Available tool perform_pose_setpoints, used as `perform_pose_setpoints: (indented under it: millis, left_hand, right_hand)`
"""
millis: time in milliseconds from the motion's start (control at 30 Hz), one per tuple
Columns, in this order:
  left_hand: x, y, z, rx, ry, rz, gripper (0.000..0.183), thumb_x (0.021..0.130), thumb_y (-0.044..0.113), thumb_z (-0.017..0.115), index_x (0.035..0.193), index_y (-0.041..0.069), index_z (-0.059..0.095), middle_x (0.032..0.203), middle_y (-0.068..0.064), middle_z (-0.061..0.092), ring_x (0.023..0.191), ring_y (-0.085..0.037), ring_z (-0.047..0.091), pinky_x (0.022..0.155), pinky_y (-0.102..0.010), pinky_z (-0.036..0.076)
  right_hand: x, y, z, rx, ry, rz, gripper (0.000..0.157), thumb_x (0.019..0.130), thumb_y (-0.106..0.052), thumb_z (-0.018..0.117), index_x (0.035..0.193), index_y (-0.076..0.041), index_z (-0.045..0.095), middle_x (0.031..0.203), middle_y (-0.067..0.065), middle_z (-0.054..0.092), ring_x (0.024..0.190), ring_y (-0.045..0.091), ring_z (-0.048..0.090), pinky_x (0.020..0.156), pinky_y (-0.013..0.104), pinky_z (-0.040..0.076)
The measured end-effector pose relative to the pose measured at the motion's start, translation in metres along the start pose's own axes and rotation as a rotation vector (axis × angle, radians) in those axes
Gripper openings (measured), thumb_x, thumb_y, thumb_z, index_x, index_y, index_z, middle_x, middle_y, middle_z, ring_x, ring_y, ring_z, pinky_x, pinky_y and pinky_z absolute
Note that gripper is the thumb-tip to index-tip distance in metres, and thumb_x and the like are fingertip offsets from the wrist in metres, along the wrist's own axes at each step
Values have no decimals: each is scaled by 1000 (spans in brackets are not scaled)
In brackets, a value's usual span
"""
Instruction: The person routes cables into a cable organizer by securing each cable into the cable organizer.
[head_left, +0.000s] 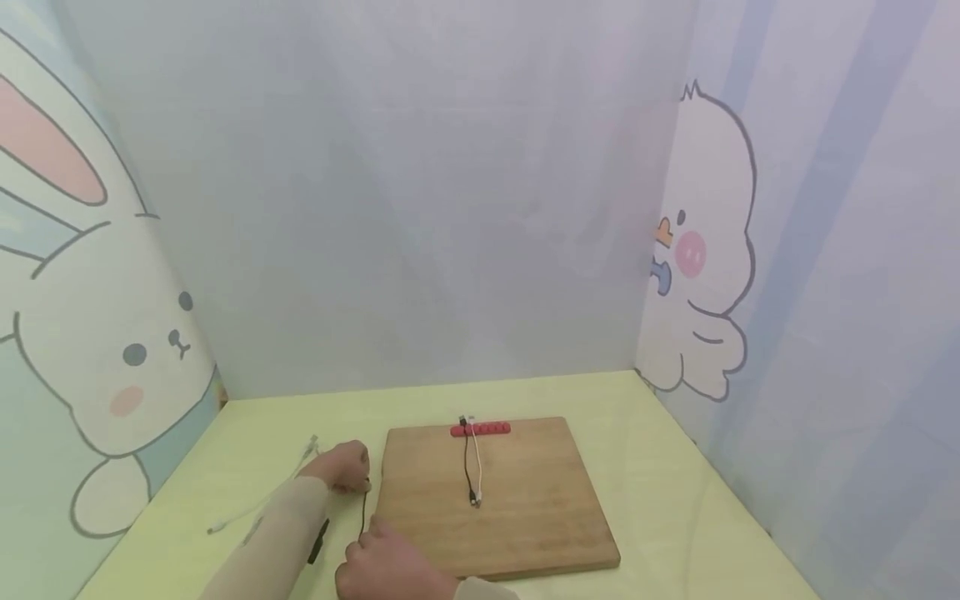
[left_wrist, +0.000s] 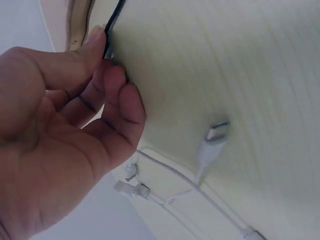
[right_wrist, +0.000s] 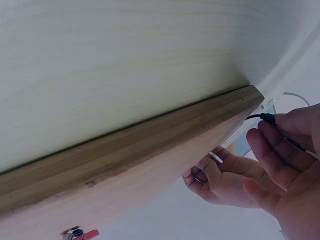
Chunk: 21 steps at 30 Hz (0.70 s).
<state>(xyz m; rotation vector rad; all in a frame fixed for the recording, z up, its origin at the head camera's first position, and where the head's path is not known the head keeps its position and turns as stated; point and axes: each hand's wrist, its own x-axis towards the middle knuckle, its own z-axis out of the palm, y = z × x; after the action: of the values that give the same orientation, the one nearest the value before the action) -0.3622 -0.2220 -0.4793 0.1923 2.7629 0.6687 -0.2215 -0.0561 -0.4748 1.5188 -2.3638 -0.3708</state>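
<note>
A thin black cable (head_left: 364, 508) stretches between my two hands just left of the wooden board (head_left: 525, 508). My left hand (head_left: 345, 465) pinches it between thumb and fingertips, seen closely in the left wrist view, where the cable (left_wrist: 116, 17) leads away upward. Near the board's front left corner, my right hand (head_left: 393, 567) pinches the cable by a black plug (right_wrist: 268, 118), visible in the right wrist view. On the board's far edge sits a red cable holder (head_left: 492, 428); a short black cable (head_left: 468, 467) and a white cable (head_left: 477, 462) hang from its left end.
White cables (head_left: 238, 518) lie on the pale table left of the board, partly behind my left arm; one white plug (left_wrist: 212, 145) shows in the left wrist view. A small black item (head_left: 318, 542) lies beside the left sleeve. Printed curtains surround the table.
</note>
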Motion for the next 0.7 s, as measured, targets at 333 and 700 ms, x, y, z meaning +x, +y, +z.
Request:
perform_pose_setpoints:
  millis: [333, 700]
  left_hand:
    - [-2, 12, -17, -80, 36, 31, 18, 79, -2, 74, 79, 5, 57, 74, -5, 59, 63, -17, 56, 57, -32, 50]
    - [21, 77, -26, -80, 265, 204, 20, 79, 7, 78, 85, 9, 58, 86, -3, 61, 76, -17, 55, 64, -32, 47]
  right_hand:
    - [-13, 3, -2, -134, 129, 33, 41, 99, -58, 36, 77, -33, 61, 70, -13, 52, 63, 4, 41, 69, 26, 31]
    - [-37, 28, -3, -149, 107, 174, 19, 90, -41, 62, 99, -25, 69, 97, -6, 64, 93, 14, 56, 97, 39, 46]
